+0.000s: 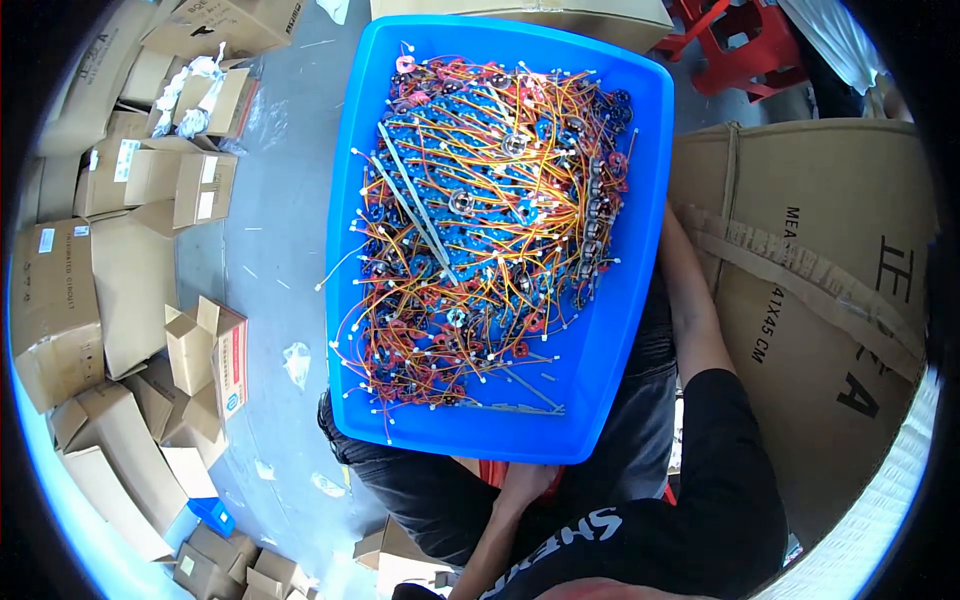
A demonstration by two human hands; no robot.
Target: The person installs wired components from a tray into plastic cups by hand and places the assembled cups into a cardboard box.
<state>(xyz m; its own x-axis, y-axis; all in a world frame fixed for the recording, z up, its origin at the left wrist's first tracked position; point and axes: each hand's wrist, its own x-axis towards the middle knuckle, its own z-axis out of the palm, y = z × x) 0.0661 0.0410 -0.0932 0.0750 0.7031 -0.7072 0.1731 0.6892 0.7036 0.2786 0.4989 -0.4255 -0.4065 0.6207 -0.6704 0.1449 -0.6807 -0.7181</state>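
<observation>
A blue plastic tub (585, 390) is tilted in front of me, over my lap. Inside lies a tangled heap of small round parts with red, yellow and black wires (480, 200) ending in white connectors. Thin pale strips (412, 218) lie across the heap, and more strips (515, 408) rest on the bare tub bottom near me. My left hand (527, 482) is at the tub's near edge, its fingers hidden under it. Along the right side my right forearm (690, 300) goes behind the tub wall, which hides that hand.
Several open cardboard boxes (135, 270) stand along the left. A large carton (800, 250) is close on my right, with red plastic stools (745, 55) beyond it. Another carton (600, 22) sits behind the tub. Scraps of plastic (297, 362) lie on the grey floor (285, 220).
</observation>
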